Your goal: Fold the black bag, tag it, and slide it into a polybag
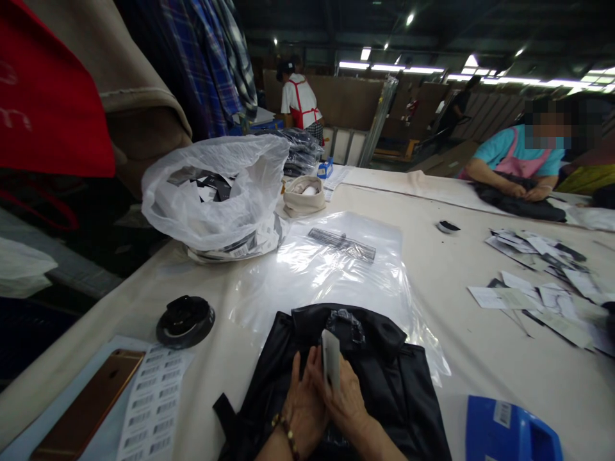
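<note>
A black, leather-look garment (398, 384) lies folded in front of me, with crumpled clear plastic (346, 323) by its collar. My right hand (350, 400) is closed on a pale, card-like tag (331, 358), which stands up edge-on above the garment. Close against it, my left hand (305, 403) wears a beaded bracelet, and its fingertips press in beside the tag. What the left fingers grip is hidden between the two hands. Beyond the collar, flat clear plastic bags (379, 282) are spread under a dark clear ruler (342, 244).
A white plastic bag (192, 218) full of tags stands at the back left, beside a cloth pouch (304, 200). To the left are a black round dish (185, 322), a phone (91, 403) and barcode stickers (151, 410). Loose tags (542, 275) and a blue holder (504, 429) lie right; a co-worker (519, 160) handles dark cloth.
</note>
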Available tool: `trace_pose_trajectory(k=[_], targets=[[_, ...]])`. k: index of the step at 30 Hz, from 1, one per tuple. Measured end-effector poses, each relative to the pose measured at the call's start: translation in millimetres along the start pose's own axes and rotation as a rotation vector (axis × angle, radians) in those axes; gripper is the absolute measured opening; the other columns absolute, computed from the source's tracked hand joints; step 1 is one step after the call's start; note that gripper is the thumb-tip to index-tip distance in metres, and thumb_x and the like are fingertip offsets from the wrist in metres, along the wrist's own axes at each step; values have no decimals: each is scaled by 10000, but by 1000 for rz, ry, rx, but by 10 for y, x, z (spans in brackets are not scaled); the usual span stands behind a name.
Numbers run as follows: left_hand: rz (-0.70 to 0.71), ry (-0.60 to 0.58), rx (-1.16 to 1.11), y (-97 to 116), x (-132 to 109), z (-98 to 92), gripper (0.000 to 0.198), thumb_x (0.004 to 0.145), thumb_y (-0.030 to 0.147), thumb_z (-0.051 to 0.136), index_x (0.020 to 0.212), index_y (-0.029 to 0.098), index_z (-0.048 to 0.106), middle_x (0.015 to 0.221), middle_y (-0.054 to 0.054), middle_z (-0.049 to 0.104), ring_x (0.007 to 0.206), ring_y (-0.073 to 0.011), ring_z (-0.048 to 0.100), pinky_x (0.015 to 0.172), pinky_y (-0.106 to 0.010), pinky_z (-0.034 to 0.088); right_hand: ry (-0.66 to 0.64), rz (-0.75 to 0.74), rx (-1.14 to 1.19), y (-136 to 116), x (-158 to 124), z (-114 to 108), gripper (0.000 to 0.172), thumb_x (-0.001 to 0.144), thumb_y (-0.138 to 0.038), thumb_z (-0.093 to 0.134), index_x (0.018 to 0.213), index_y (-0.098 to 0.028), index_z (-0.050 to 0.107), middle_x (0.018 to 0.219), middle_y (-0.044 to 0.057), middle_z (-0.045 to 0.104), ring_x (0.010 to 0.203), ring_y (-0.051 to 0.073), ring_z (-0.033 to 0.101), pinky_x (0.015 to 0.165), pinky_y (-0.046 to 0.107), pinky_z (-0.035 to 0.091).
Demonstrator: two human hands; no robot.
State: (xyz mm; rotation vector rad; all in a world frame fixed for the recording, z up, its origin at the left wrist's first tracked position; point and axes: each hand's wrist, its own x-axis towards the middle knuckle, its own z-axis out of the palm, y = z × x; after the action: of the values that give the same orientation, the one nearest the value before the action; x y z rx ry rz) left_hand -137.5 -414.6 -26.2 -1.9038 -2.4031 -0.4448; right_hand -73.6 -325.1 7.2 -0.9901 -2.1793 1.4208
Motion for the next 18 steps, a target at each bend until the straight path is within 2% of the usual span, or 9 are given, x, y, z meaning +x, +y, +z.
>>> trace_pose_trajectory(k=[2, 5, 6, 8, 10, 12, 15, 18], targets=[[86, 59, 32, -4, 3, -73, 575, 819, 270, 435, 1369, 187, 290, 1393, -99, 386, 1315, -290, 250, 1019, -532, 264, 51, 95, 144, 53, 30, -20, 326, 733, -475, 531, 933, -245, 649, 937, 73, 666, 995, 265, 568, 914, 414, 419], [118, 172, -29, -29, 3, -190, 466, 821, 210, 438, 1279, 122, 428, 1367, -126, 415, 1278, -275, 324, 995, -465, 338, 105, 193, 270, 46, 54, -99, 401, 782, -550, 451, 918, -224, 641, 874, 65, 675, 915, 246, 604, 838, 376, 467], [66, 206, -111, -45, 10, -222, 406, 826, 188, 423, 1221, 115, 487, 1329, -135, 458, 1244, -260, 378, 977, -432, 371, 123, 245, 343, 22, 50, -128, 426, 799, -554, 430, 941, -206, 630, 864, 70, 677, 861, 241, 619, 791, 371, 484], [-129, 248, -363, -94, 43, -276, 318, 854, 194, 376, 1097, 125, 569, 1184, -142, 569, 1118, -221, 506, 913, -370, 436, 145, 360, 553, -36, 21, -169, 433, 799, -543, 461, 967, -170, 603, 831, 77, 679, 746, 227, 632, 692, 355, 501], [-394, 193, -690, -156, 98, -325, 325, 886, 295, 339, 1011, 147, 601, 991, -115, 639, 917, -192, 595, 806, -329, 484, 145, 448, 768, -87, -29, -169, 437, 748, -525, 563, 969, -149, 583, 788, 70, 679, 665, 204, 623, 616, 322, 490], [-612, 61, -1021, -208, 158, -372, 398, 880, 430, 334, 931, 152, 614, 834, -78, 641, 739, -172, 596, 683, -305, 488, 115, 483, 882, -116, -93, -115, 466, 714, -521, 612, 972, -135, 576, 751, 60, 676, 609, 172, 603, 562, 280, 463], [-729, -118, -1474, -233, 215, -416, 478, 819, 571, 392, 868, 144, 601, 660, -13, 572, 546, -126, 522, 534, -271, 438, 59, 493, 864, -118, -189, 36, 491, 706, -553, 605, 951, -128, 586, 711, 48, 663, 551, 143, 575, 505, 245, 420], [-813, -177, -1759, -209, 235, -408, 481, 726, 596, 531, 880, 142, 569, 521, 58, 453, 387, -80, 400, 405, -236, 346, 61, 490, 740, -104, -253, 181, 495, 708, -594, 574, 925, -149, 600, 690, 26, 646, 533, 143, 566, 487, 249, 409]])
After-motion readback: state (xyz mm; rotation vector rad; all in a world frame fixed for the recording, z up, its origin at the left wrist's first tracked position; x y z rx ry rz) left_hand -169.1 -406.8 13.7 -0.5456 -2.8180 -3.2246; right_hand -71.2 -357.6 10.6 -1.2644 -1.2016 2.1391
